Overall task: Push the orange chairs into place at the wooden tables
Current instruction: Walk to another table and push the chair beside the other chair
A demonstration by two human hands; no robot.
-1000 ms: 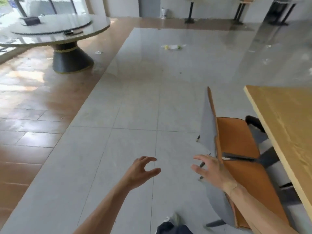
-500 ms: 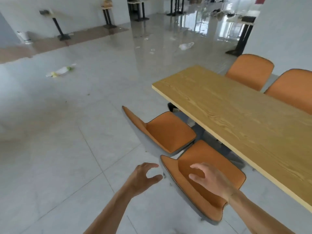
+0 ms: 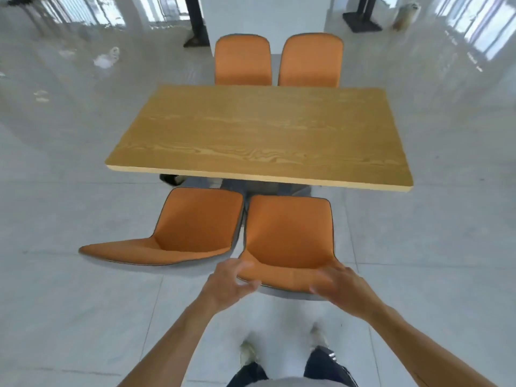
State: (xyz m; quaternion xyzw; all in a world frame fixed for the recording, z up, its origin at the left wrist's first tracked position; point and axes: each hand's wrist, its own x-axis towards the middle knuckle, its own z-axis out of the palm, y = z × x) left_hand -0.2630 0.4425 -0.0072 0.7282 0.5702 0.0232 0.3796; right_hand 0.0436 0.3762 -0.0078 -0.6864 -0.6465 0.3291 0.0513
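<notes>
A wooden table (image 3: pixel 259 135) stands in front of me. On its near side are two orange chairs, both pulled out from the table. The right near chair (image 3: pixel 287 236) is straight ahead; my left hand (image 3: pixel 230 283) and my right hand (image 3: pixel 340 287) both grip the top edge of its backrest. The left near chair (image 3: pixel 192 227) is turned askew, its backrest swung out to the left. Two more orange chairs (image 3: pixel 243 61) (image 3: pixel 311 61) sit tucked in at the far side.
Grey tiled floor all round. Bits of litter (image 3: pixel 107 58) lie on the floor at the far left. Black table bases (image 3: pixel 196 37) (image 3: pixel 361 23) stand by a white pillar (image 3: pixel 265 15) behind the table. My shoes (image 3: pixel 248 356) show below.
I have turned right to face the table square on. Both hands, held open in the air before, have come down onto the right near chair's backrest.
</notes>
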